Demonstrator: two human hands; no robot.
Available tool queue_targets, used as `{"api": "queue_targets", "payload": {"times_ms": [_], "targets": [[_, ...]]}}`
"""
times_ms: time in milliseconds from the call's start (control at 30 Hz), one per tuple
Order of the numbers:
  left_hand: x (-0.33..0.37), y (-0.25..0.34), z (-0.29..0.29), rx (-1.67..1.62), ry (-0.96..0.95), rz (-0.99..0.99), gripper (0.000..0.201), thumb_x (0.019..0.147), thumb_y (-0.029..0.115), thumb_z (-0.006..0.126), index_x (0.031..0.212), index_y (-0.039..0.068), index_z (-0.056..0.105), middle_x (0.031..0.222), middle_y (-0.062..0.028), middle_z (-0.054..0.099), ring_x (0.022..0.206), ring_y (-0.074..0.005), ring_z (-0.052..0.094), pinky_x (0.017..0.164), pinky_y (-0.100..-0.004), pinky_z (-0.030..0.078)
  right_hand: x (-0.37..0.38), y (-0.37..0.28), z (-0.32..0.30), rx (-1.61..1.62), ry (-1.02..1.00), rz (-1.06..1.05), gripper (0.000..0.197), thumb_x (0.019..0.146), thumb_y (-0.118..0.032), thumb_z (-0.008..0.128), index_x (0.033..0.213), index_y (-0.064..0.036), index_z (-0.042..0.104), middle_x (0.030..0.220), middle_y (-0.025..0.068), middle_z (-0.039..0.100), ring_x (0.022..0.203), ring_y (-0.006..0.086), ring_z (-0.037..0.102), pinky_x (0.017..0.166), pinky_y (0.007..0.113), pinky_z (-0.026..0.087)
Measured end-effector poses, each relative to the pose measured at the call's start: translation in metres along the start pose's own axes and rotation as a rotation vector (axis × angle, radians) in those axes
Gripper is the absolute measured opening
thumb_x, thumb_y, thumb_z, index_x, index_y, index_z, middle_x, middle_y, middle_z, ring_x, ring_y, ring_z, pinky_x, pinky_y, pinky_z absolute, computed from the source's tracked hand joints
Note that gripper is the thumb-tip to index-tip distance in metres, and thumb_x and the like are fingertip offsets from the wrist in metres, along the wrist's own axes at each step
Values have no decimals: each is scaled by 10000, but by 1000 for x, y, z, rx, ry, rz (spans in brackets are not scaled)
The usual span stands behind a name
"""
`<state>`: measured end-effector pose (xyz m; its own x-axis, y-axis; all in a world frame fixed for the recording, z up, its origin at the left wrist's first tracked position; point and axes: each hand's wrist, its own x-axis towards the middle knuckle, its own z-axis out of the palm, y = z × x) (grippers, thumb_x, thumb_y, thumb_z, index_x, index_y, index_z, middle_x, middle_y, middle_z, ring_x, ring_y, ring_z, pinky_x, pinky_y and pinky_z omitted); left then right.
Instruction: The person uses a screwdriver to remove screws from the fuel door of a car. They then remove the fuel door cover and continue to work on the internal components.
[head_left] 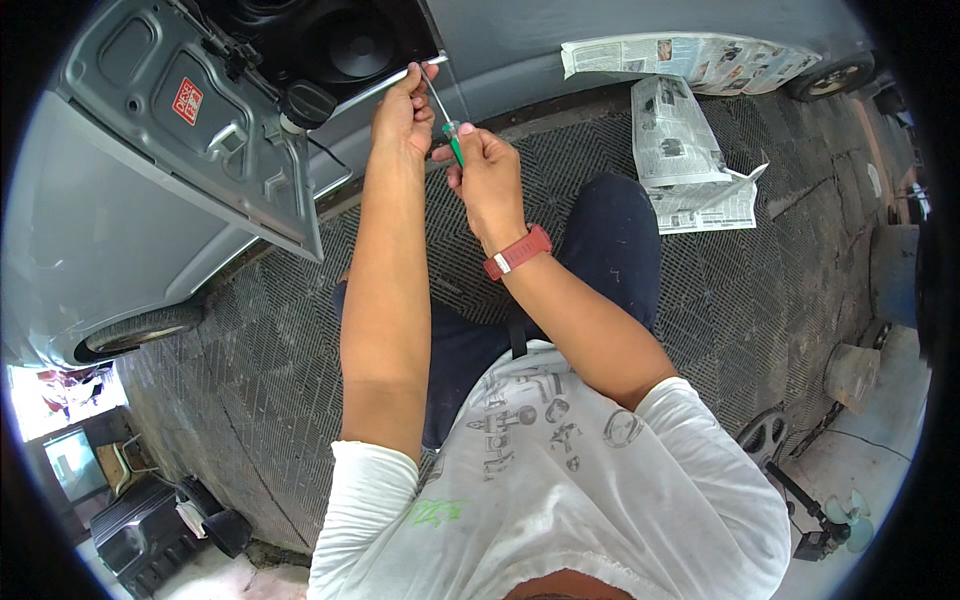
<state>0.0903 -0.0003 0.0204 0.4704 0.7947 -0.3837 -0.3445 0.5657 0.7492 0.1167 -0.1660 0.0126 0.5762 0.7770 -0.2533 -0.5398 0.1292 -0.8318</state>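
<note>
A grey panel [195, 140] stands open on a vehicle [520, 30], and my screwdriver [451, 130] points at the lower edge [372, 92] of the opening. Work there looks under way; anything loosened or fitted is too small to tell. My right hand [488, 178] grips the green handle, fingers curled. My left hand [403, 122] bunches its fingertips by the tip; whether they pinch anything, I cannot tell.

Around me spreads a dark floor [265, 370] with a ridged zigzag pattern. Toward my nine o'clock, a bright opening [65, 397] glares white; at eight sits a small chair [118, 468]. A pale green-bladed fan [858, 522] stands at my four.
</note>
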Motion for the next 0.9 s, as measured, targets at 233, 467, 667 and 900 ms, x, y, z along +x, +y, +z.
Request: {"api": "queue_targets", "payload": {"times_ms": [233,467,667,900], "targets": [[4,-4,4,-70,31,-14,148,1071,237,710,1088,90,713,1086,-33,781,595,-25,408,513,-213,301,17,26,4,-273,261,-478,242,1060,-193,722,1150,19,648,963,71,706,694,75,618,511,230,449],[-7,-2,0,-144,-128,-35,156,1055,188,720,1163,79,700,1099,-23,792,660,-45,468,549,-215,350,5,-9,-8,145,-4,78,259,1063,-211,725,1166,15,648,1039,98,708,721,81,610,538,227,445],[4,0,-7,-66,-133,-14,212,1085,187,675,1254,59,687,1142,-36,773,658,-40,458,555,-203,342,7,21,2,-389,177,-473,243,1093,-201,681,1200,14,644,939,76,705,644,66,542,512,212,396],[0,-6,-18,-135,-237,-15,249,1075,163,675,1289,35,675,1205,-58,752,666,-34,467,571,-199,372,-10,-11,2,187,-11,73,245,1083,-175,693,1213,28,650,936,61,707,654,59,551,530,222,434]]}}
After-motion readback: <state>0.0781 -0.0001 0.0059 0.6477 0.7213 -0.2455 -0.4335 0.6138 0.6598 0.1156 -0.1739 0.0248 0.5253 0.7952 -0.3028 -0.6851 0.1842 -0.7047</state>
